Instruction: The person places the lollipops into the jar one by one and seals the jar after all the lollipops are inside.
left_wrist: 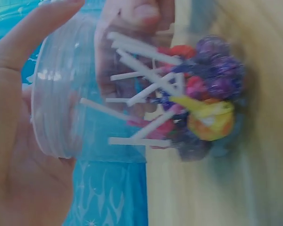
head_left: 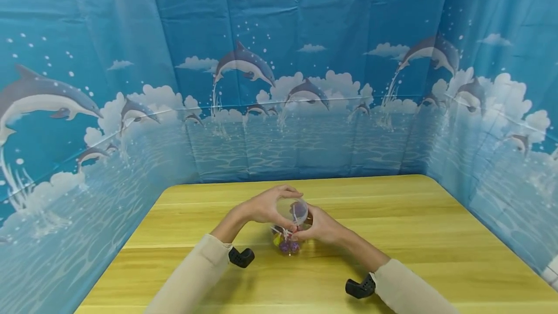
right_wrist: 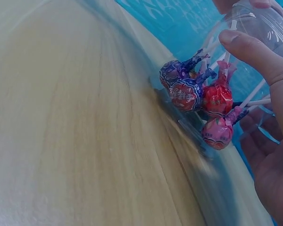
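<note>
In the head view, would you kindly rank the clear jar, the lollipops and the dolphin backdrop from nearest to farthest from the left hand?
1. The clear jar: the left hand grips its upper part, so they touch.
2. The lollipops: inside the jar's bottom, just below the hand, on the table.
3. The dolphin backdrop: far behind, beyond the table's back edge.

clear plastic jar point(head_left: 291, 212), smooth wooden table point(head_left: 392, 236)
</note>
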Tool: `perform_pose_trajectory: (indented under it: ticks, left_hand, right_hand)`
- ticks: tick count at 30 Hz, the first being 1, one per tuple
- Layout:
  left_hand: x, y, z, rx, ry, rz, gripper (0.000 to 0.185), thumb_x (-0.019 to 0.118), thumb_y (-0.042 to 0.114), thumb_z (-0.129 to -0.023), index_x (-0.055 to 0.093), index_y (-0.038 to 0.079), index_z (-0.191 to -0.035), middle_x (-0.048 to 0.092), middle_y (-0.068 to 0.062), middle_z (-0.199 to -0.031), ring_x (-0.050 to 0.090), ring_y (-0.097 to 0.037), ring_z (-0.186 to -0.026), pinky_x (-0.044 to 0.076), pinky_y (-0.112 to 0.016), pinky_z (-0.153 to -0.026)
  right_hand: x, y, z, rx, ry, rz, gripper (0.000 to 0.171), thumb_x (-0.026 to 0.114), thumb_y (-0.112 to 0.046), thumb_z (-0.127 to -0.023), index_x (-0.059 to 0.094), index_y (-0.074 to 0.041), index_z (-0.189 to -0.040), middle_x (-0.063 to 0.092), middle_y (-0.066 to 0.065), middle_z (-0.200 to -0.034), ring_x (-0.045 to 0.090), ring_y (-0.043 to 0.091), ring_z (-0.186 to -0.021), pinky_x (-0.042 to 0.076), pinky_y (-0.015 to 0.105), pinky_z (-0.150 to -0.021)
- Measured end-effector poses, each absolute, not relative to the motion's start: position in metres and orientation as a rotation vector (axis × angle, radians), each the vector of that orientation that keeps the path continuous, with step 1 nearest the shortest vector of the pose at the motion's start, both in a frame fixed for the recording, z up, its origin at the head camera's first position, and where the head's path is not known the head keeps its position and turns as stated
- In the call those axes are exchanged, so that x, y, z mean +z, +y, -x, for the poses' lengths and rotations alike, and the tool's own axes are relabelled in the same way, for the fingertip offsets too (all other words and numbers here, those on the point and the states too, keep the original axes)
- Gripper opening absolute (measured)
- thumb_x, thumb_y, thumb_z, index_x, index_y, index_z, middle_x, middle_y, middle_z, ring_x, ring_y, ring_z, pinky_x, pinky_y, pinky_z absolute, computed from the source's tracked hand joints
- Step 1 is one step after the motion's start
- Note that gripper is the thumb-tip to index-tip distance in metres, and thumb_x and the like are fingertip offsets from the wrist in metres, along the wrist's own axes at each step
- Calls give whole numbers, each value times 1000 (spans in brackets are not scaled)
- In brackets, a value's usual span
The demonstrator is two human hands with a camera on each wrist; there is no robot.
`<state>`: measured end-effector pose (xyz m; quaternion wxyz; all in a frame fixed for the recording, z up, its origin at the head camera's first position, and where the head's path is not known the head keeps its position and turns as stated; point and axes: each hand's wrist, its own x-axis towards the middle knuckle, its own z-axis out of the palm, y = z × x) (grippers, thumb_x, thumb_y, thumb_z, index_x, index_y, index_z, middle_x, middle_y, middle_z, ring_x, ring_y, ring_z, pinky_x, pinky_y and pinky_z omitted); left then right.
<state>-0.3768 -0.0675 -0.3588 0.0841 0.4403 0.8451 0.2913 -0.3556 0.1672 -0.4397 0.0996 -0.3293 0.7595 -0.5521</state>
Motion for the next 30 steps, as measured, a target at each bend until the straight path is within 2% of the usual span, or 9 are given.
perform_pose_trajectory:
  ticks: [4, 8, 13, 17, 21, 27, 30]
  left_hand:
    - [-369, -72, 368, 982, 2635, -1262, 98, 86, 53, -80, 43, 14, -159, 38, -7, -156, 41, -29, -141, 42, -54, -109]
    - [-382, -78, 360, 1178, 2697, -1117, 101, 87, 61, -75, 47, 11, -153, 46, -8, -148, 50, -34, -131, 49, -51, -99]
    - [-392, -83, 359, 1412, 2625, -1023, 92, 91, 53, -74, 54, 12, -147, 53, -5, -142, 55, -35, -121, 54, -50, -90]
    - [-393, -87, 366, 1491, 2508, -1014, 87, 93, 45, -75, 57, 17, -149, 51, -4, -150, 50, -34, -130, 51, -59, -96]
    - [-391, -92, 373, 1490, 2375, -1033, 86, 93, 42, -77, 55, 21, -152, 46, -3, -155, 42, -31, -141, 44, -62, -105]
    - [-390, -96, 382, 1512, 2162, -1075, 86, 89, 34, -83, 48, 18, -156, 45, -6, -156, 44, -26, -140, 48, -57, -103]
    - [-391, -95, 379, 1502, 2147, -1083, 90, 87, 35, -86, 40, 17, -160, 41, -6, -159, 44, -27, -140, 44, -58, -107]
  right_hand:
    - [-442, 168, 354, -1643, 2252, 966, 77, 83, -17, -91, 41, -8, -155, 51, 24, -142, 55, 31, -129, 50, 38, -103]
    - [-443, 168, 354, -1632, 2242, 984, 85, 83, -17, -90, 35, -5, -159, 48, 23, -148, 50, 37, -135, 48, 39, -106]
    - [-442, 166, 355, -1630, 2247, 992, 86, 84, -18, -90, 34, -6, -160, 49, 21, -148, 50, 37, -135, 48, 42, -106]
    - [-440, 165, 356, -1633, 2252, 966, 83, 85, -18, -89, 39, -10, -158, 50, 23, -145, 54, 36, -131, 50, 43, -104]
    - [-438, 165, 358, -1636, 2247, 949, 81, 86, -18, -88, 42, -9, -156, 53, 24, -142, 57, 35, -127, 51, 43, -101]
    - [-439, 168, 361, -1626, 2240, 959, 80, 86, -19, -88, 43, -6, -154, 54, 24, -142, 57, 34, -128, 50, 45, -104]
    - [-441, 169, 362, -1618, 2230, 956, 83, 85, -22, -89, 40, -8, -157, 51, 23, -146, 53, 36, -133, 46, 48, -108]
